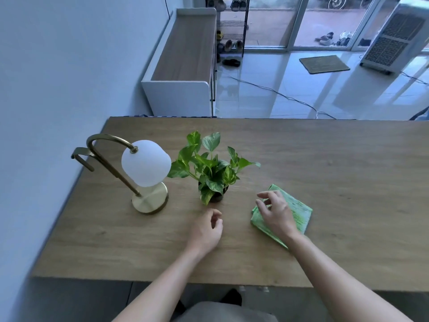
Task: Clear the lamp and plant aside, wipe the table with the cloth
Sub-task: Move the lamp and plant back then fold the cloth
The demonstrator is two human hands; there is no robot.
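A brass lamp (144, 180) with a white globe shade stands on the left part of the wooden table (325, 173). Right of it stands a small leafy plant (210, 169) in a dark pot. A folded green cloth (299, 212) lies to the right of the plant. My left hand (206, 231) hovers just in front of the pot, fingers loosely curled, holding nothing. My right hand (275, 212) is over the left part of the cloth with fingers spread, and I cannot tell whether it touches it.
A wall runs along the table's left side. Beyond the far edge stand a white wooden-topped cabinet (183, 63), a shoe rack (229, 31), a floor cable (278, 94) and an air cooler (394, 38).
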